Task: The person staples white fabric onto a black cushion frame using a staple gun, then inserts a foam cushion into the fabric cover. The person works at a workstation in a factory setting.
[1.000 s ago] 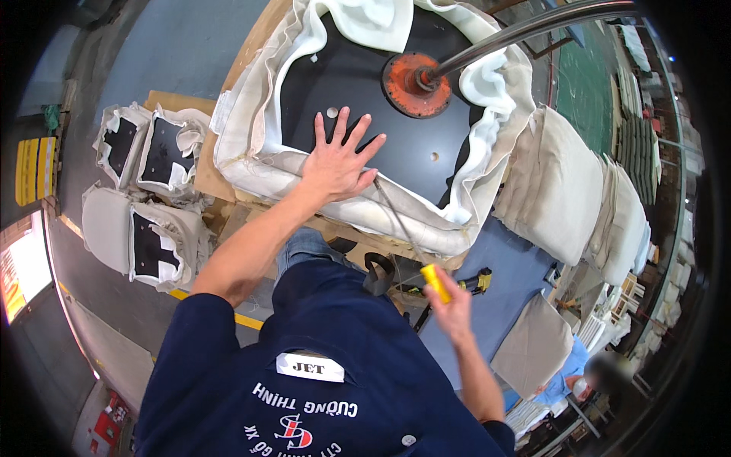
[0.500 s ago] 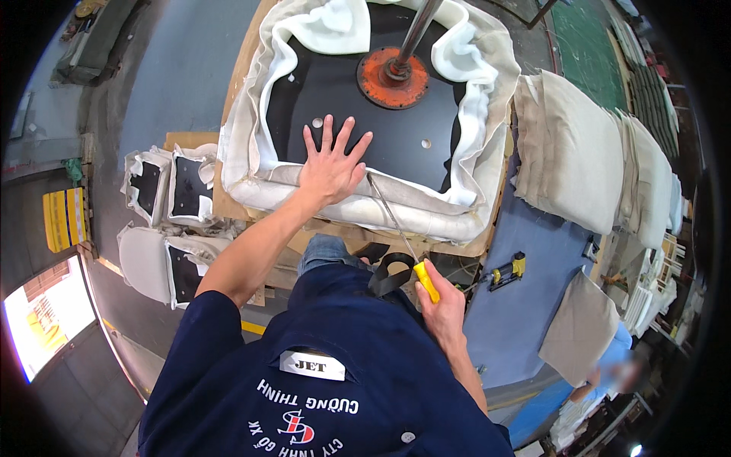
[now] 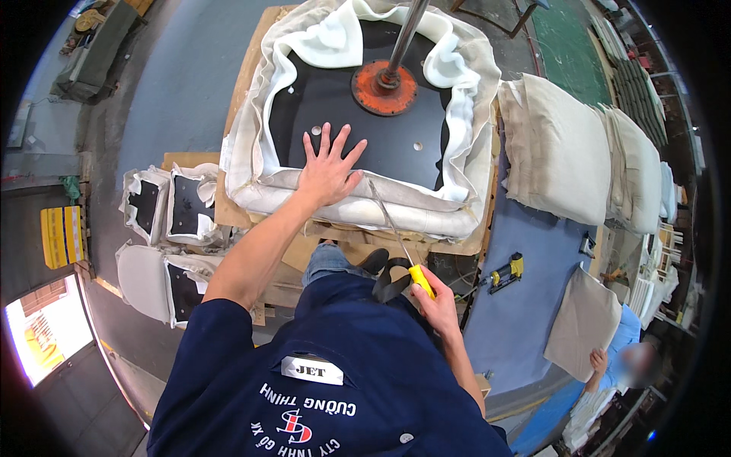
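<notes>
A cushion seat lies underside up on a wooden board, with a black base panel, white padding and a beige fabric cover around it. My left hand lies flat with fingers spread on the panel's near edge, its heel over the folded fabric. My right hand grips the yellow handle of a long, thin screwdriver. The screwdriver's shaft slants up over the near fabric edge, its tip close beside my left hand. An orange round press plate on a metal rod rests on the panel.
A yellow staple gun lies on the blue surface to the right. Stacked beige cushions stand beyond it. Smaller seats sit at left. At lower right another person's hand holds a beige fabric piece.
The view has shifted slightly. Both my hands keep nearly the same places on the seat and the screwdriver. The other person's hand now shows on the fabric piece.
</notes>
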`<state>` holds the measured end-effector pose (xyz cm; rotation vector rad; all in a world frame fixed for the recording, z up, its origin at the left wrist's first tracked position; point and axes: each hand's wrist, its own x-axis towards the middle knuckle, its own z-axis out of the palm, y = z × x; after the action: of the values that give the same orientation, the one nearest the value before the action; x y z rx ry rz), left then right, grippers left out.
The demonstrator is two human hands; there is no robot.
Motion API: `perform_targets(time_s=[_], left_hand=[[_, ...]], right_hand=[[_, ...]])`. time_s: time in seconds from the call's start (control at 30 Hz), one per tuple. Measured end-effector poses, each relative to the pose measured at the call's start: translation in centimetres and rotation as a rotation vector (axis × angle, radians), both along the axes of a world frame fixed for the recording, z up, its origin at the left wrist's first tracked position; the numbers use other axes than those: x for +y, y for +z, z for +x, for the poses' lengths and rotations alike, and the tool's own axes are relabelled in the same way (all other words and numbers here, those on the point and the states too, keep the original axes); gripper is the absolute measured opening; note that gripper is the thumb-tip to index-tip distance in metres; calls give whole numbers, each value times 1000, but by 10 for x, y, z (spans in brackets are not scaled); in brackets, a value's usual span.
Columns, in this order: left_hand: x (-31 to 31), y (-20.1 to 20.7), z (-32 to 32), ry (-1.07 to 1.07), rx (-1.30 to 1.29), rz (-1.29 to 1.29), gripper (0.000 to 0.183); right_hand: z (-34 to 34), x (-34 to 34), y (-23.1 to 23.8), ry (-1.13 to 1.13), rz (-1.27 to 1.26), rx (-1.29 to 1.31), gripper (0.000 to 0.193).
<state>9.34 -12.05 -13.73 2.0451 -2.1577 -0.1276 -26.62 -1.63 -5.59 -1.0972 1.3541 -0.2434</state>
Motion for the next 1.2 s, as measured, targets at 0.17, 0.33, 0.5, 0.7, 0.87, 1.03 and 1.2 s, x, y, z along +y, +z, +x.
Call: perform_targets(time_s=[0.17,0.33,0.5,0.7,0.87,1.03,1.2], left_hand=[[0,1,-1,-7,11,-4,66],[1,0,0,-2,3,-17,66],[2,2,0,0,13,2,67],[2,7,-1,6,17,13,66],[1,7,0,-6,16,14,67],[1,7,2,-23,66,-26,66],[19,33,-9,-154,-9,-33,62]], right_hand=[[17,-5,0,-41,51,-51,52],[1,-2,-18,-239,456,-451,46],[14,-4,-23,144,-380,230,41],[7,-11,-39,-132,199,-215,42],[-10,-22,-62,-294,903,-676,44],[-18,-23,-85,-432,857,-839,47],[-39,-5,-73,-694,-12,-563,57]])
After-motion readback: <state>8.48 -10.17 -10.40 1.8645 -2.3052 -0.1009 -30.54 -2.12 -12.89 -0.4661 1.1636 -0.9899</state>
